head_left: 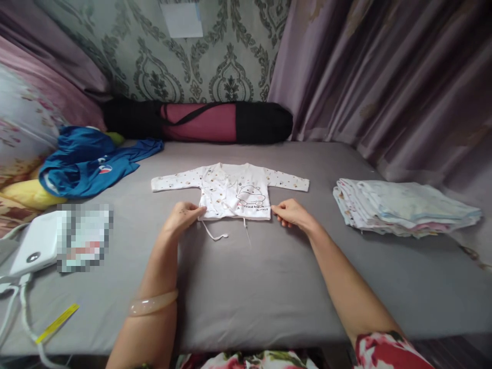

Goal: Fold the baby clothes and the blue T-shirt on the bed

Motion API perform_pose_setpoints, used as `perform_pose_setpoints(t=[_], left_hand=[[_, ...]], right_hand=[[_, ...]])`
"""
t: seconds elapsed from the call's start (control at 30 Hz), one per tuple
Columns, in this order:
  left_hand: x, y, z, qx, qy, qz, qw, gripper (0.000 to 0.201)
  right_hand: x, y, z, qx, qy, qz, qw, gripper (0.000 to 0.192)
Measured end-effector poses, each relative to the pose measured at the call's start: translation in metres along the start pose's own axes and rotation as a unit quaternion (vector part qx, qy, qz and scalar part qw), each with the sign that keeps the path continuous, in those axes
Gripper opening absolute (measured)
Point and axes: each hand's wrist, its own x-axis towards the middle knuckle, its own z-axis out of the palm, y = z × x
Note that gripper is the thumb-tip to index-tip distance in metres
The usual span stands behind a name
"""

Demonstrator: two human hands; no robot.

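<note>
A small white baby shirt (pixel 234 189) lies spread flat on the grey sheet, with its sleeves stretched out to both sides. It has a cartoon animal and lettering on its front, and two thin ties trail from its bottom hem. My left hand (pixel 186 212) pinches the shirt's lower left corner between thumb and fingers. At the lower right corner, my right hand (pixel 291 212) grips the edge in the same way, fingers curled under. A pale bangle (pixel 154 303) circles my left forearm.
Folded baby clothes (pixel 403 207) are stacked at the right. To the left lie a blue garment (pixel 88 164), a yellow cushion (pixel 31 195), a white power bank (pixel 40 241) with cables and a blurred packet (pixel 86 238). A black-and-maroon roll bag (pixel 200 122) lies along the wall.
</note>
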Motion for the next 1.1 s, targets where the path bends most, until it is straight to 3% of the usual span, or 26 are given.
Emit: perform_pose_setpoints(t=[0.13,0.3,0.4,0.53,0.7,1.1], left_hand=[[0.000,-0.002,0.001,-0.008,-0.003,0.001,1.000,0.036],[0.007,-0.008,0.002,-0.016,0.022,0.004,1.000,0.027],[0.010,-0.008,0.004,-0.024,0.036,0.000,0.999,0.023],[0.009,-0.005,0.002,-0.037,0.049,-0.002,0.998,0.030],[0.003,-0.003,-0.003,-0.028,0.022,0.002,0.999,0.033],[0.002,-0.004,-0.006,0.066,0.033,-0.006,0.997,0.022]], right_hand=[[0.001,0.001,0.015,-0.077,0.014,-0.015,0.997,0.038],[-0.005,-0.001,0.023,-0.138,0.091,-0.084,0.983,0.029],[-0.014,-0.005,0.025,-0.113,0.121,-0.089,0.982,0.021],[-0.017,-0.007,0.028,-0.025,0.102,-0.057,0.993,0.011],[-0.011,-0.004,0.033,-0.025,0.158,-0.081,0.984,0.018],[-0.022,-0.009,0.033,-0.231,0.124,-0.091,0.961,0.022]])
